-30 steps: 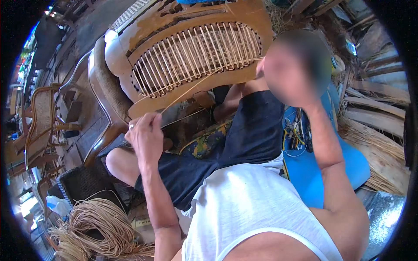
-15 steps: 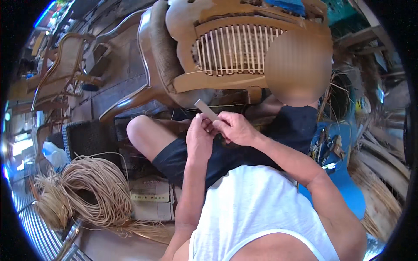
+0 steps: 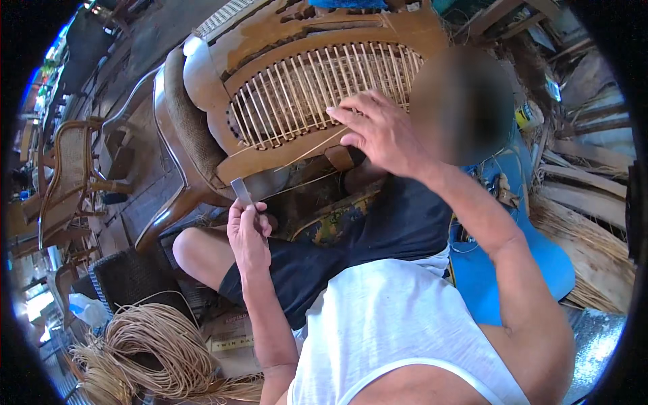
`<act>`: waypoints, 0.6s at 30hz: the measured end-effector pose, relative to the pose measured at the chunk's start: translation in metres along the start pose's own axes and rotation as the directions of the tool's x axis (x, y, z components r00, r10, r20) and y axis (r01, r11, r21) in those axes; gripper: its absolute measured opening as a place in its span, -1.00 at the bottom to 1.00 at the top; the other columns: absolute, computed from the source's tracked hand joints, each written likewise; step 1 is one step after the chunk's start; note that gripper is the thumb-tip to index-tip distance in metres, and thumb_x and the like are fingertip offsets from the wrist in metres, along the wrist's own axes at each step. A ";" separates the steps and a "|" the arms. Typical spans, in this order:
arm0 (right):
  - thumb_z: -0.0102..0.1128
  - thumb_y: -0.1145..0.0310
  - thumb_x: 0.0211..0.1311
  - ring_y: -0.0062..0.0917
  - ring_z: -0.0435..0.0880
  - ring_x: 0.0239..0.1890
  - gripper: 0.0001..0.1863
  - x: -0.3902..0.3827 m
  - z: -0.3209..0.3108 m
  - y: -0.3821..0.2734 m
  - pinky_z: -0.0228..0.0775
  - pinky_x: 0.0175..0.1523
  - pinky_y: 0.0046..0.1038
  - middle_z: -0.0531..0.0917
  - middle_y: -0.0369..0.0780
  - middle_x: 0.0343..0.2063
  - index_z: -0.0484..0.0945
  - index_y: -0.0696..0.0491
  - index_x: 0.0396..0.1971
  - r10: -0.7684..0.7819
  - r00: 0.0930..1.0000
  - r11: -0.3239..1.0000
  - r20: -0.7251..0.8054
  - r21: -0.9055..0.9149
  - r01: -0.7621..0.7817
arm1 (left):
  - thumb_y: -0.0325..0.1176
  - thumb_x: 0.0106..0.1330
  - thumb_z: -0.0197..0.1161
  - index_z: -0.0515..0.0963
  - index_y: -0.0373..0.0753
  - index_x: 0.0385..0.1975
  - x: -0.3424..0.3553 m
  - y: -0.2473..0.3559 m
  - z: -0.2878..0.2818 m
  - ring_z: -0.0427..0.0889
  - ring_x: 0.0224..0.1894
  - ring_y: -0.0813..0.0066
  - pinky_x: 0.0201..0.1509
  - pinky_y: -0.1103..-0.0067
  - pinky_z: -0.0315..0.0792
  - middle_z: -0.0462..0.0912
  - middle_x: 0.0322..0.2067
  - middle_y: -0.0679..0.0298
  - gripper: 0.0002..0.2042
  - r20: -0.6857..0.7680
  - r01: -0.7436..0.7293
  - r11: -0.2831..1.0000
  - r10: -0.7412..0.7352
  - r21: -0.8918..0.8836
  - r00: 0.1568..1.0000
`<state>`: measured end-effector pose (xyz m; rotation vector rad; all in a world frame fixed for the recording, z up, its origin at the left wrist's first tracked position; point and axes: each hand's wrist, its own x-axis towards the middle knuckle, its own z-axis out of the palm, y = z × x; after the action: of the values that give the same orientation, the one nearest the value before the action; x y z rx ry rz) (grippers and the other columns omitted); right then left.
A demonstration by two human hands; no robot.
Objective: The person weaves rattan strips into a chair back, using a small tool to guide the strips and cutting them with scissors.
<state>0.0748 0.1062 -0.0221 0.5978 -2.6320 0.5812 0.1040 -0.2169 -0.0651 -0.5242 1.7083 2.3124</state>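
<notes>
My left hand (image 3: 248, 236) is closed round a flat metal blade (image 3: 239, 191), which sticks up past the fingers. My right hand (image 3: 381, 128) is raised over the lower rim of a wooden chair back, its thumb and forefinger apart. A thin cane strand (image 3: 304, 156) runs up to the gap between them; no firm grip on it shows. The wooden frame (image 3: 263, 162) lies in front of me, its oval opening strung with pale cane strands (image 3: 290, 94) through holes along the edge.
A big coil of cane (image 3: 158, 344) lies at lower left, beside a flattened carton (image 3: 233, 344). Farther left stands another chair (image 3: 71, 158). On the right are a blue seat (image 3: 540, 263) with tools on it and wood offcuts (image 3: 587, 182). A blurred patch hides part of the frame.
My hands have come apart. The right has lifted up and away to the strung chair back; the left has moved left with the blade. The whole view has also shifted.
</notes>
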 end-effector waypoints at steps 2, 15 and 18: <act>0.35 0.23 0.31 -0.35 0.59 0.07 -0.70 0.002 0.000 0.019 0.49 0.30 -0.24 0.61 -0.22 -0.06 0.67 0.05 -0.04 -0.049 0.998 0.993 0.025 -0.107 0.052 | -0.47 0.52 0.07 0.47 -0.30 0.05 -0.003 0.007 0.011 0.42 -0.54 0.71 -0.51 0.72 0.34 0.61 -0.30 0.28 -0.81 0.045 -0.014 1.000 0.013 0.022 0.999; 0.15 0.33 0.55 -0.68 0.61 -0.17 -0.90 -0.008 -0.049 0.050 0.50 -0.03 -0.54 0.61 -0.36 -0.28 0.57 0.03 -0.15 0.261 0.956 0.525 -0.131 0.850 -0.027 | -0.62 0.27 0.35 0.65 -0.32 0.04 -0.027 0.059 0.025 0.63 -0.21 0.65 -0.14 0.71 0.50 0.71 -0.23 0.29 -0.68 0.127 -0.272 0.568 0.281 0.777 0.951; 0.21 0.25 0.53 -0.73 0.59 -0.36 -0.84 -0.019 -0.059 0.073 0.52 -0.18 -0.60 0.62 -0.41 -0.40 0.63 0.01 -0.13 0.393 0.895 0.501 -0.211 0.865 -0.016 | -0.60 0.25 0.41 0.70 -0.31 -0.14 -0.027 0.081 0.037 0.67 -0.25 0.65 -0.11 0.69 0.53 0.76 -0.30 0.29 -0.80 0.180 -0.318 0.426 0.334 0.847 0.925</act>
<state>0.0721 0.1999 -0.0035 0.3267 -1.8842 1.9217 0.0926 -0.2046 0.0267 0.0316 2.8423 1.2166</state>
